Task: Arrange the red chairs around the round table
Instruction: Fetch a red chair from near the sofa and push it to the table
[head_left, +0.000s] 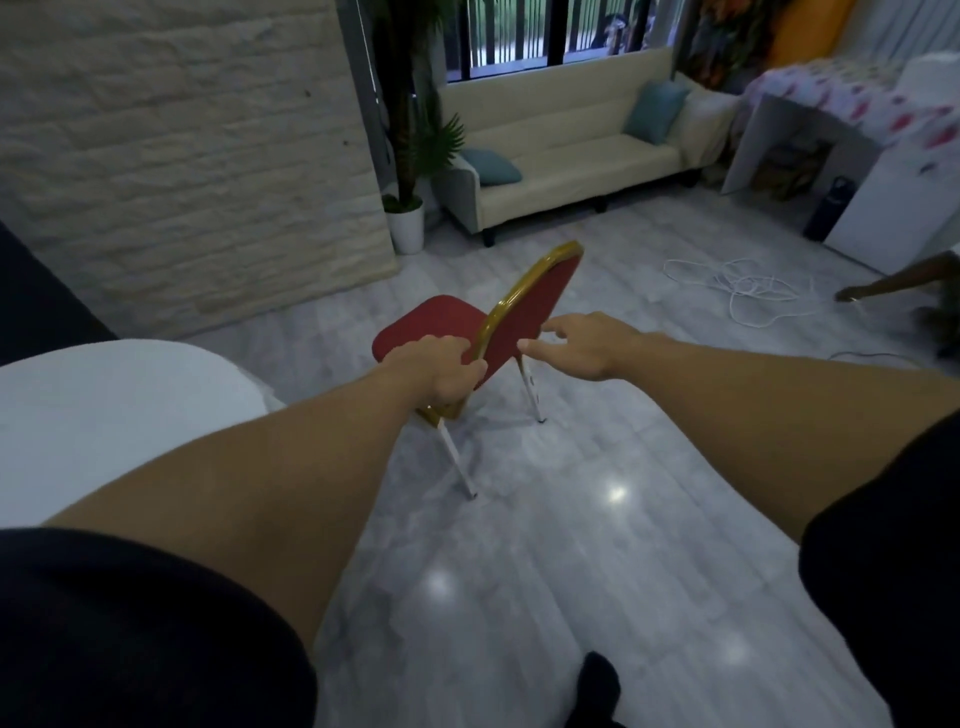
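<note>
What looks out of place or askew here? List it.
The red chair is tipped, its back leaning: the left hand grips the gold frame, and the right hand is open beside the backrest. A loose white cable lies tangled on the floor to the right, a likely trip hazard.

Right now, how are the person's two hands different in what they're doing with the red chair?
The left hand is closed around the gold frame at the edge of the red chair back; the right hand is open.
The left hand's fingers wrap the frame; the right hand's fingers are spread, reaching at the back's red panel.
Both arms stretch forward toward the same chair, which stands on the floor.
</note>
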